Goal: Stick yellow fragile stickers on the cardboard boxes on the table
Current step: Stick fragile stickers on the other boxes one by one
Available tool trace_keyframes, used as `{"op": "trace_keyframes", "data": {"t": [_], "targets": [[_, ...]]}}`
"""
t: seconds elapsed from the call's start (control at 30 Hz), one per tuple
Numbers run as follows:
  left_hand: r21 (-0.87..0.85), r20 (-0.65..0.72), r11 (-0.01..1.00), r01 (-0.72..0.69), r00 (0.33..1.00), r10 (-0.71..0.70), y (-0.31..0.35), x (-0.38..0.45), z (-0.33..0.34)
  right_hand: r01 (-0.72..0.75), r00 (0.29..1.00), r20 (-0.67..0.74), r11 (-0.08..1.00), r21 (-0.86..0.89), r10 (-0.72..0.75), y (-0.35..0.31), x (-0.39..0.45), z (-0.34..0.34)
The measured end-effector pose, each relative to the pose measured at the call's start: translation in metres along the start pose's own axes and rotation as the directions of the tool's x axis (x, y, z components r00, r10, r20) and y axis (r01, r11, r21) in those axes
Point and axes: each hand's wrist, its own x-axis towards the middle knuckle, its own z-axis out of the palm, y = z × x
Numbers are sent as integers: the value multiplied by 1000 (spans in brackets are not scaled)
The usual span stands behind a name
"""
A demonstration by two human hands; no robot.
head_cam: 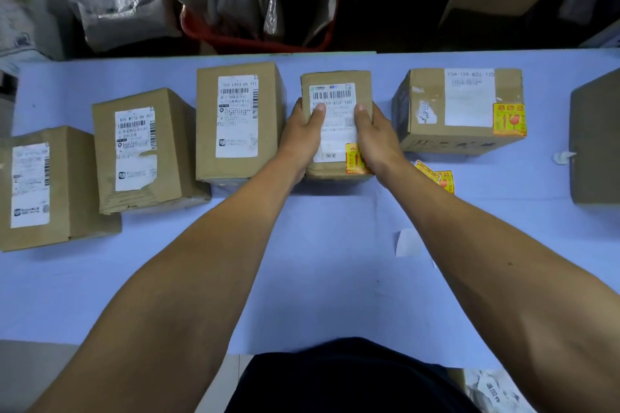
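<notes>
Two hands' fingers [318, 111] clasping stickered box [336, 84]

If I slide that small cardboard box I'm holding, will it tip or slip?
The small brown cardboard box probably slides flat: it looks squat. On the smooth pale blue table it may glide easily. Left hand and right hand grip its sides, steadying it.

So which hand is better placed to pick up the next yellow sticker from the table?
Probably the right hand: the loose yellow fragile stickers lie just beside its wrist. The left hand grips the far side of the small cardboard box.
</notes>
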Motion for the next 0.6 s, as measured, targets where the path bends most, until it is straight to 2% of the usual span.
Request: {"op": "trace_keyframes", "data": {"t": [0.1,0.33,0.6], "targets": [[0,-11,1000,6,1000,-6,-3,10,1,-20,1000,-8,1000,-7,20,2,9,3],[63,-17,994,-92,995,94,-16,12,2,59,996,-61,998,-1,-59,8,10,7],[139,-24,989,-56,998,60,-5,9,2,59,998,-14,996,-62,-60,5,8,3]]}}
